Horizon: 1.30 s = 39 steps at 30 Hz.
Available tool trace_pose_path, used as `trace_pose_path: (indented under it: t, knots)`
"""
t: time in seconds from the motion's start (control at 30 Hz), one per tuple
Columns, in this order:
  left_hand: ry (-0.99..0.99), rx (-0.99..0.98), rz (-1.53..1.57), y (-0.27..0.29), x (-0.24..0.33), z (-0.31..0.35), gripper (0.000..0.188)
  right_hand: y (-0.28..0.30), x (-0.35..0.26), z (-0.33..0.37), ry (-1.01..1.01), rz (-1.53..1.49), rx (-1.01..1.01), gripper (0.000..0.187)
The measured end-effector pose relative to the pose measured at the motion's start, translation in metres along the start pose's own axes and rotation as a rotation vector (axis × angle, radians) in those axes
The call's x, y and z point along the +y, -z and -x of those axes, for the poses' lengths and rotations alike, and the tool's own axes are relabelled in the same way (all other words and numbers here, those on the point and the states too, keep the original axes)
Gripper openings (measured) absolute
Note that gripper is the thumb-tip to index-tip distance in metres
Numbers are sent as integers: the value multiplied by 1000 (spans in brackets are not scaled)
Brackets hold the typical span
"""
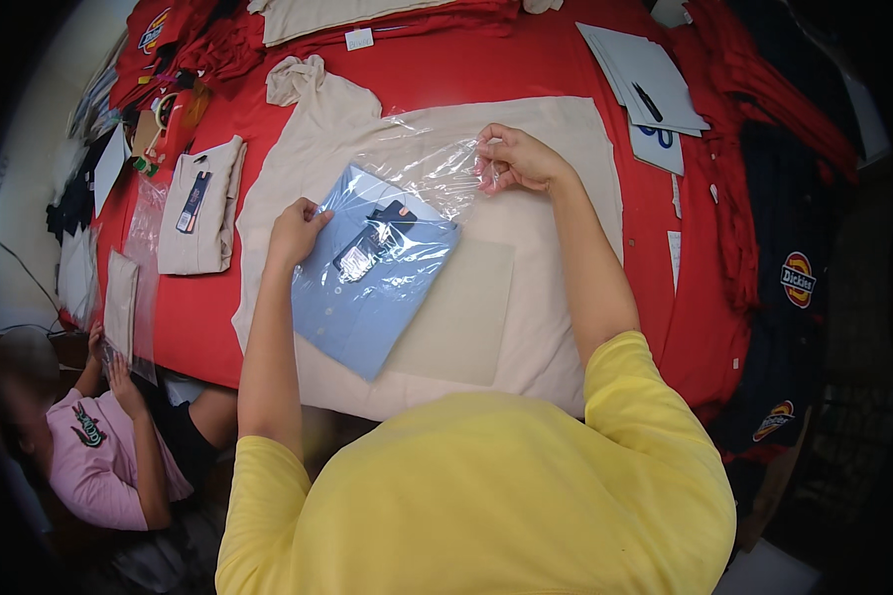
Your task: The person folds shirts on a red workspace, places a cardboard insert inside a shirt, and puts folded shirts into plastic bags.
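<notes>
A folded light blue shirt (352,312) lies tilted inside a clear plastic bag (422,164), with dark hang tags (375,241) on its front. My left hand (296,236) grips the bagged shirt at its upper left edge, thumb on top. Up and to the right, my right hand (514,161) pinches the loose end of the bag, drawing the film out beyond the shirt. Both rest over a spread cream garment (556,223), and a pale flat sheet (471,312) lies partly beneath the bagged shirt.
Left of me sits a folded beige garment (200,233) with a tag. White sheets (630,69) with a black pen (648,101) and blue-handled scissors (655,136) lie far right. A co-worker in a pink shirt (94,451) handles a bagged garment at lower left. Red cloth covers the table.
</notes>
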<state>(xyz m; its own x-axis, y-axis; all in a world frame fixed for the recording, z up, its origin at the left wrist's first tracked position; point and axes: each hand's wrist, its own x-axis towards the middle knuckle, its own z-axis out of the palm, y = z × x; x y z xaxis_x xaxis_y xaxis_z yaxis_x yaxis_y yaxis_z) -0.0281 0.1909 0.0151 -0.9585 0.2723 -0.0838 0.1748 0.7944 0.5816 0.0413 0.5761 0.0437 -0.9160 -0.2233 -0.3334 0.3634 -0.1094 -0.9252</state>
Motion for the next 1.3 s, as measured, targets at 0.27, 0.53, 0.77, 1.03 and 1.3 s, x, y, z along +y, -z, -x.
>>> trace_pose_path:
  t: [0.27,0.53,0.77,1.03,1.3]
  knots:
    - [77,138,106,-11,2,8,30,-21,40,14,163,-326,-41,39]
    - [17,346,217,11,-4,20,42,-39,39,14,135,-55,128,29]
    - [243,975,-220,280,-98,-32,82,-44,23,25,75,-101,94,40]
    - [287,749,66,396,-54,-19,82,-56,32,31,97,-164,54,45]
    - [205,-136,84,135,-47,91,38,-49,50,85,116,-152,-33,59]
